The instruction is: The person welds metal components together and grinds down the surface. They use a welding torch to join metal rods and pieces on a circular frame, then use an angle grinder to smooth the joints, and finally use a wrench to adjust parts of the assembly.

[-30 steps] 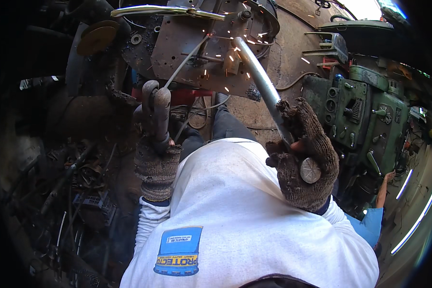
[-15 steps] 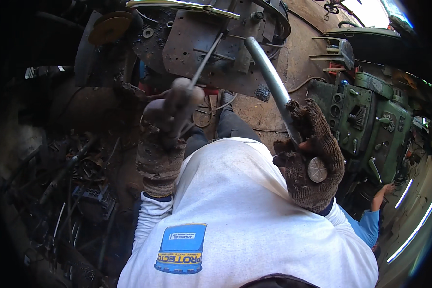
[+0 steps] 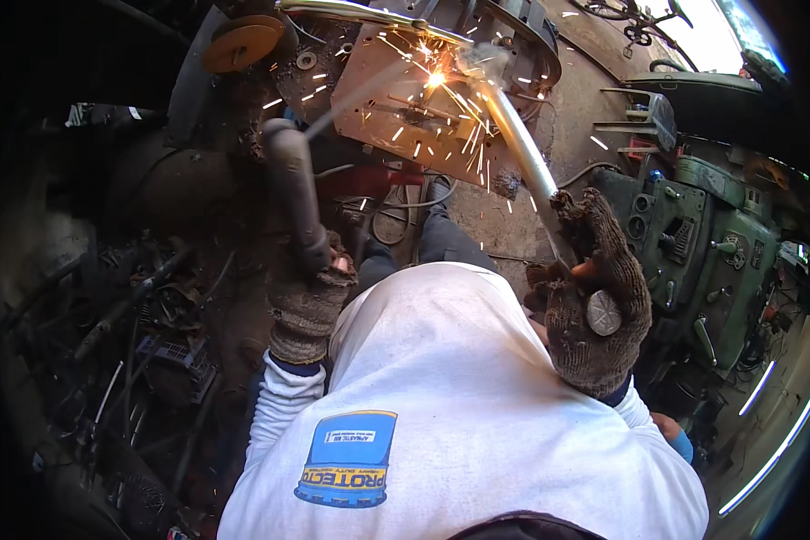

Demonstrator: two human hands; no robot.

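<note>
Had a rod holder [image 3: 292, 184] gripped in left hand [image 3: 310, 301], pipe [image 3: 519, 139] in right hand [image 3: 600, 301], tons of sparks [image 3: 436, 79], plus lettered blue print [image 3: 346, 441] on shirt [image 3: 459, 351].

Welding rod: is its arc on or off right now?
On: sparks flare brightly near the far end of the rod, at the metal plate; the left hand grips the holder.

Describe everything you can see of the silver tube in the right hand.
The silver tube is long, straight and metallic-looking, its far part lit warmly by sparks. It slants away and leftward from the gloved right hand, which grips its near end. Smoke hangs by the far tip; contact there is unclear.
</note>
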